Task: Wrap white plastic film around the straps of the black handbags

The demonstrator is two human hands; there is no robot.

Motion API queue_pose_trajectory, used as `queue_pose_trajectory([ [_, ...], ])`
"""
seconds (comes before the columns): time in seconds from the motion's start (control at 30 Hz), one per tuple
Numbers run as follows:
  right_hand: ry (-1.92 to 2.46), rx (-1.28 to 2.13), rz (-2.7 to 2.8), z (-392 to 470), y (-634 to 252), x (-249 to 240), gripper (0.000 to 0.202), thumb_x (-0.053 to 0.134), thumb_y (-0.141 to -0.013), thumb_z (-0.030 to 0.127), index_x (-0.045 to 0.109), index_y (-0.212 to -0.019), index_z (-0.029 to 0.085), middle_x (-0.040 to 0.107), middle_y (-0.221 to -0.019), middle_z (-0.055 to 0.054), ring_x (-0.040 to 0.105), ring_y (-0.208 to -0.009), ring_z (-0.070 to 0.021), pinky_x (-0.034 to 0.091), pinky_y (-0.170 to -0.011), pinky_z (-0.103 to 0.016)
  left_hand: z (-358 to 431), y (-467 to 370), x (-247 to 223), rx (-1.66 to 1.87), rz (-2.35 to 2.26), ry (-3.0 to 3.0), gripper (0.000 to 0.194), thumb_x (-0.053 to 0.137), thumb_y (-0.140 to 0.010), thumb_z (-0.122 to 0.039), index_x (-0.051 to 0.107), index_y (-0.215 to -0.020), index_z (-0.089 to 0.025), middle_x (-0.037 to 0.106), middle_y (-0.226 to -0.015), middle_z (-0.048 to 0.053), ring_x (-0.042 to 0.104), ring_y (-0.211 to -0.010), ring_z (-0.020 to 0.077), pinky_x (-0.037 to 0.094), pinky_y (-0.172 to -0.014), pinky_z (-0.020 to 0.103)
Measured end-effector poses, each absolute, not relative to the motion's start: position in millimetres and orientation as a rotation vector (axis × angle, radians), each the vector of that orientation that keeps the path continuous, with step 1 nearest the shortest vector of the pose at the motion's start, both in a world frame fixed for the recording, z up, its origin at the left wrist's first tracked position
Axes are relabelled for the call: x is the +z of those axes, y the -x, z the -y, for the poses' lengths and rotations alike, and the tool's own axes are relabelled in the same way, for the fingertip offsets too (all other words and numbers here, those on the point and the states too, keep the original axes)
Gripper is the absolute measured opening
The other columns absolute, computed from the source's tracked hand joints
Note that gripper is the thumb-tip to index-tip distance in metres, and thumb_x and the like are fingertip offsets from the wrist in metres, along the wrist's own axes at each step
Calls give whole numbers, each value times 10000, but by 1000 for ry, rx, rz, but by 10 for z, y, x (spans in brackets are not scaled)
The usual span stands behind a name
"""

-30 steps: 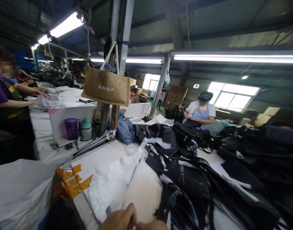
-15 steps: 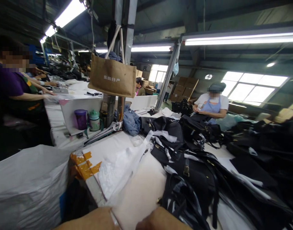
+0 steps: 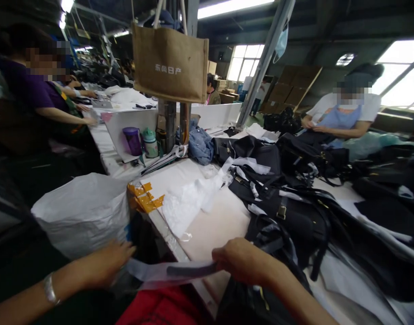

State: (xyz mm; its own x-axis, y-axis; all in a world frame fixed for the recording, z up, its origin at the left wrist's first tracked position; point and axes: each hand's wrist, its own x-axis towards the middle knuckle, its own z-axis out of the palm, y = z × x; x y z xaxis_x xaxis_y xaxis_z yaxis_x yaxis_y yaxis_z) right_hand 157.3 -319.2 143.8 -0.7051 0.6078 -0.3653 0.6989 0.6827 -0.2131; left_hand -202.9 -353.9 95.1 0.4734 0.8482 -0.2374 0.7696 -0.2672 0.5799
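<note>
In the head view, my right hand point(image 3: 240, 259) is closed on one end of a dark strap in a whitish translucent wrapper point(image 3: 179, 273). The wrapped strap stretches left, over the table's near edge and above red cloth point(image 3: 166, 309) at my lap. Its loose-looking left end lies close by my left hand point(image 3: 107, 262). Motion smears that hand's fingers, so whether they grip the wrapper does not show. A bracelet sits on my left wrist. Black bags point(image 3: 291, 225) with gold buckles and wrapped straps lie just right of my right hand.
Crumpled white wrapping point(image 3: 189, 198) lies on the pale table point(image 3: 227, 216), whose corner bears orange tape point(image 3: 146, 197). Left of it stands a large white sack point(image 3: 85, 207). A brown bag point(image 3: 171, 65) hangs from a post. Co-workers stand at left and far right.
The view has tilted down and swung left. Both hands have come up into fuller view from the bottom edge, now apart, with the wrapped strap showing between them.
</note>
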Motion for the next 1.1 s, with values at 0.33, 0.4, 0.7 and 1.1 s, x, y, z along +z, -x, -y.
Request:
queue_pose_trajectory([
  [0.33,-1239,-661,-2639,3216,-1459,1551,358,587,-850,411,552,-1152,223,705,-860,-67,661,-768,-235,324,-575,-262,3299,648,835,538,-769,-1260,283,562,-878,-395,564,-1020,-149,702,-821,51,652,-680,154,491,-647,260],
  [0.4,-1399,-732,-2595,3215,-1653,1534,480,638,-809,450,502,-1213,229,690,-877,-52,642,-783,-223,339,-611,-259,3285,687,694,564,-808,-1149,312,616,-839,-422,549,-956,-141,695,-762,47,633,-606,137,452,-570,228],
  [0.7,-1417,-719,-2549,3099,-1894,1533,136,649,-825,347,641,-860,216,675,-766,-16,609,-723,-174,294,-579,-243,3257,708,641,604,-854,-1108,236,624,-835,-366,525,-856,-153,705,-694,42,644,-584,144,404,-537,213],
  [1.1,-1525,-678,-2518,3131,-1819,1469,266,658,-821,424,612,-983,219,690,-829,-30,633,-769,-188,283,-578,-257,3285,689,713,608,-905,-1153,242,560,-874,-406,469,-842,-184,701,-701,23,650,-598,149,417,-562,226],
])
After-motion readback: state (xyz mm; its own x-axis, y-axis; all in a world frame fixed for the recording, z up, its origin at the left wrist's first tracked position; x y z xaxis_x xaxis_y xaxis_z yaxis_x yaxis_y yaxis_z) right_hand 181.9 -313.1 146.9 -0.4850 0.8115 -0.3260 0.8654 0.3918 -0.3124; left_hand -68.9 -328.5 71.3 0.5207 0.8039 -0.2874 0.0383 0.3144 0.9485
